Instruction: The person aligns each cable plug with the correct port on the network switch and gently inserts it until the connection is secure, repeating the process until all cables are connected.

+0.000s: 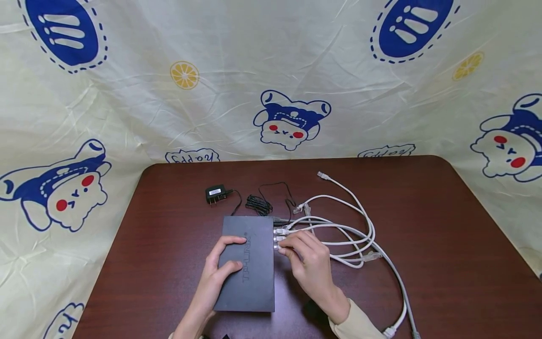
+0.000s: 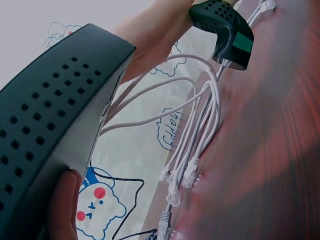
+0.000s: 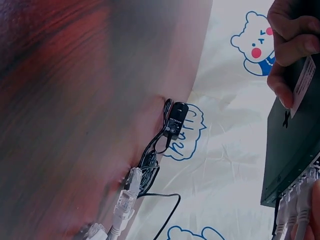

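My left hand (image 1: 213, 270) grips the left side of a dark grey TP-LINK network switch (image 1: 258, 292), thumb and a finger on its top. In the right wrist view, more fingers (image 3: 295, 50) curl beneath it, beside a white label. The box appears raised off the table. My right hand (image 1: 312, 263) pinches a white Ethernet cable's plug at the ports on the switch's right side; the fingers partly hide how far it sits in. Beside it, other clear plugs (image 1: 280, 231) sit in the ports. Perforations cover the switch's casing (image 2: 50, 100) in the left wrist view.
Looped white Ethernet cables (image 1: 368, 230) lie right of the switch, one loose plug (image 1: 323, 175) pointing backward. A black power adapter (image 1: 216, 193) and its coiled cord (image 1: 259, 205) lie behind it. The brown table (image 1: 444, 259) meets a printed cloth (image 1: 228, 113) at the back.
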`<state>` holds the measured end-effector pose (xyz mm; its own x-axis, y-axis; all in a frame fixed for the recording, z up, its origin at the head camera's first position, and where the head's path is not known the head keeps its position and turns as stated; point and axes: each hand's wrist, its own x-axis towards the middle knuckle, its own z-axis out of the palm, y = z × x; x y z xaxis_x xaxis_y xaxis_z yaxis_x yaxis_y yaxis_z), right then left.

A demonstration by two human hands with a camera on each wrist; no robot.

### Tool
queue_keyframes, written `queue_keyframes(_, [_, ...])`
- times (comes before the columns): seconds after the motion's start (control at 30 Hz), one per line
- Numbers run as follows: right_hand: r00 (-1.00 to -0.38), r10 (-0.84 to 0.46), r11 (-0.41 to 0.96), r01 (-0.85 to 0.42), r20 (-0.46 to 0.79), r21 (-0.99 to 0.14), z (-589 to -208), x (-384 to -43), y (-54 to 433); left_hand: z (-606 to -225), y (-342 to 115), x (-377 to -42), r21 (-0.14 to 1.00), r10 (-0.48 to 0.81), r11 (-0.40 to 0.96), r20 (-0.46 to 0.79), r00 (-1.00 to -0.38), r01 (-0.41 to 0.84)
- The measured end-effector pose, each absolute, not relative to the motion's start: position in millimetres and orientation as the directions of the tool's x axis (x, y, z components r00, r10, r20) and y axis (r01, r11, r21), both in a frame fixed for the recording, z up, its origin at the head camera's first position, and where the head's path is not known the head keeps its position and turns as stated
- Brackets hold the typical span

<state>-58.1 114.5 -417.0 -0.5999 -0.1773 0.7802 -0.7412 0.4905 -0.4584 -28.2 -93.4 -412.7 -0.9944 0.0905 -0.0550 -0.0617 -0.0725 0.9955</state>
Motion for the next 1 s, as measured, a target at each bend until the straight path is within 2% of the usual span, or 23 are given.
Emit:
queue_keyframes(0.23, [-0.596,-0.17,0.49,-0.742,0.785,-0.458,-415.7,-58.9,111.9,-410.5,-92.8,-29.6,0.997,0.092,-0.061,-0.036,-0.995,-0.041])
queue_keyframes(1.0, [-0.66,-0.25,0.454,-0.726,0.708,-0.516,-419.4,-57.7,116.6,-416.2,-96.7,-29.1,0.992,0.091,-0.112,-0.044,-0.995,-0.054])
